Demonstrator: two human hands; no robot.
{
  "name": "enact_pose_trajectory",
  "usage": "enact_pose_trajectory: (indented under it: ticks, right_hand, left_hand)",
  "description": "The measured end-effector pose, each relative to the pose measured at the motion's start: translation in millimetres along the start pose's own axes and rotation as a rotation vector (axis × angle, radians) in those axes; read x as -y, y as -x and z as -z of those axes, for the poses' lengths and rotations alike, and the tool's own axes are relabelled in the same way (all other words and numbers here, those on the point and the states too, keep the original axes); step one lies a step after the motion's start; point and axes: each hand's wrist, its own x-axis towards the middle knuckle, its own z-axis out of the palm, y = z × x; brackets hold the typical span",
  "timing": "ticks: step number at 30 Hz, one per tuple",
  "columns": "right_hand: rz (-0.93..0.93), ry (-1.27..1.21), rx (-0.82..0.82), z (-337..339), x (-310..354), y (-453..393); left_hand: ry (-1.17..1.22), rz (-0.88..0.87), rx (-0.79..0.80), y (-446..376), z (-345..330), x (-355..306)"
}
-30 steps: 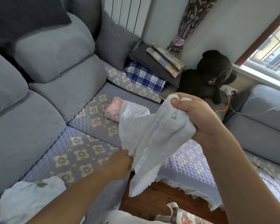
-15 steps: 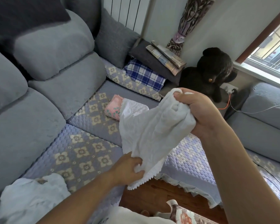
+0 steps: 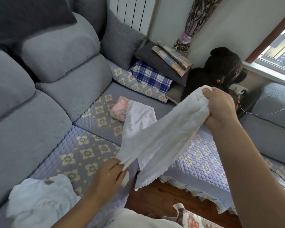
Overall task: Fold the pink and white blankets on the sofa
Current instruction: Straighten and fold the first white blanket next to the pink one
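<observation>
White blanket (image 3: 156, 142) held in the air above the front edge of the sofa (image 3: 44, 122), stretched on a slant between both hands. Right hand (image 3: 220, 109) raised, fingers curled tight round a bunched upper end of the cloth. Left hand (image 3: 107, 176) lower, nearer the sofa's front edge, thumb and fingers pinching a gathered lower corner. Between the two grips the cloth hangs in a loose band; a free flap with a zigzag hem droops below it over the wooden floor (image 3: 168, 196). Part of the white blanket trails back onto the seat, overlapping the pink blanket (image 3: 118, 111), which lies folded on the quilted seat cover (image 3: 82, 150) towards the inner corner of the sofa. A second crumpled white cloth (image 3: 39, 201) sits on the seat at the near left end, apart from both hands. At the far corner: a blue checked cushion (image 3: 150, 74), a dark grey pillow (image 3: 156, 60) leaning above it with folded plaid cloths (image 3: 173, 58) on top. A dark stuffed bear (image 3: 220, 69) sits just beside that stack, below the window (image 3: 276, 51). A patterned curtain (image 3: 192, 22) hangs against the wall behind.
</observation>
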Motion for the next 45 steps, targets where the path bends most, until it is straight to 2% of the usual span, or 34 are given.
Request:
enact_pose_trajectory:
  ticks: [3,6,10,13,15,17,19,21,22,24,27,29,32,35,38,40,42,45]
  right_hand:
    - [-0.023,-0.022,-0.068,0.7,-4.8,-6.6]
    - [-0.045,-0.039,-0.082,-2.6,-5.9,-11.2]
    - [-0.036,-0.139,-0.1,-3.8,-10.0,-18.2]
    - [-0.021,-0.187,-0.145,1.5,-6.6,-27.0]
    - [0.108,-0.002,-0.14,6.4,-0.9,-34.0]
    - [0.273,0.287,0.069,9.1,9.5,-36.8]
    - [0.404,0.671,0.466,0.6,21.6,-24.6]
    - [0.505,1.025,0.831,-18.3,21.2,-8.2]
    - [0.56,1.126,0.93,-28.5,15.0,-1.5]
    - [0.702,1.219,0.927,-43.5,-0.7,-2.1]
    - [0.812,1.094,0.755,-40.7,-1.5,-29.9]
    - [0.793,0.959,0.712,-31.9,8.9,-51.3]
    - [0.821,0.881,0.684,-25.5,27.3,-78.6]
    - [0.858,0.828,0.696,-23.0,42.0,-105.1]
    - [0.818,0.749,0.73,-17.9,55.9,-131.4]
    - [0.776,0.68,0.758,-14.3,64.0,-147.5]
    - [0.758,0.64,0.797,-11.5,68.9,-161.2]
    - [0.718,0.6,0.828,-8.8,67.1,-178.2]
  left_hand:
    - [0.123,0.146,-0.024,10.8,9.6,-3.8]
    - [0.144,0.23,0.027,17.8,6.4,-3.3]
    - [0.196,0.539,0.043,8.5,9.8,4.4]
    - [0.311,0.568,-0.098,-31.6,34.6,4.0]
    - [0.332,0.517,-0.094,-72.9,55.8,3.2]
    - [0.352,0.434,0.055,-116.4,79.3,-8.1]
    - [0.359,0.301,0.209,-157.1,99.9,-30.4]
    - [0.314,0.151,0.288,-193.4,111.5,-57.0]
    - [0.278,0.089,0.298,-208.8,113.5,-69.5]
    - [0.234,0.035,0.265,-231.5,111.0,-86.1]
    - [0.146,0.017,0.072,-245.3,99.6,-93.3]
    - [0.046,-0.004,-0.032,-246.6,88.5,-92.5]
    - [0.007,-0.004,-0.09,-253.0,66.8,-98.1]
    - [-0.055,0.064,-0.153,-272.2,53.7,-109.5]
    - [-0.19,0.203,-0.023,-286.7,41.8,-116.4]
    - [-0.224,0.192,0.031,-286.9,29.9,-122.4]
    - [-0.131,0.16,-0.029,-281.9,18.1,-131.3]
    - [-0.017,0.182,-0.249,-274.4,3.9,-141.9]
